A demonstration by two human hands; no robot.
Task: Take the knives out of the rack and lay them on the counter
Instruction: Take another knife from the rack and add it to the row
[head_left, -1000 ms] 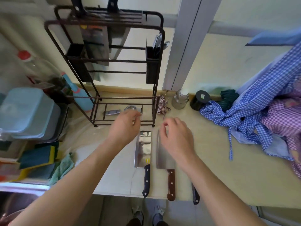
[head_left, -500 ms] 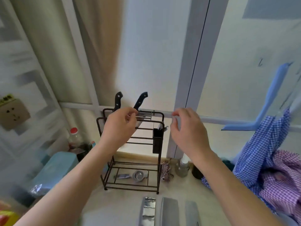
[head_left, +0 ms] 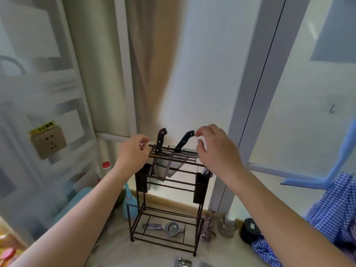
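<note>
I'm looking at a home kitchen corner: a wire rack (head_left: 165,201) with knives (head_left: 160,141) slotted on top stands on a pale counter (head_left: 119,247), a strainer (head_left: 169,227) and jars (head_left: 228,226) by it, a wall socket (head_left: 49,143) to the left, checked laundry (head_left: 335,209) to the right.

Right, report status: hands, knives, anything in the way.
Left hand at rack top, holding nothing. Right hand open by right knife. Two knives in rack, left knife untouched. Nothing blocking.

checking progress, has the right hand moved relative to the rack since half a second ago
Yes. The right hand has risen from beside the rack top rail to the right-hand knife handle, fingers open, not yet gripping.
</note>
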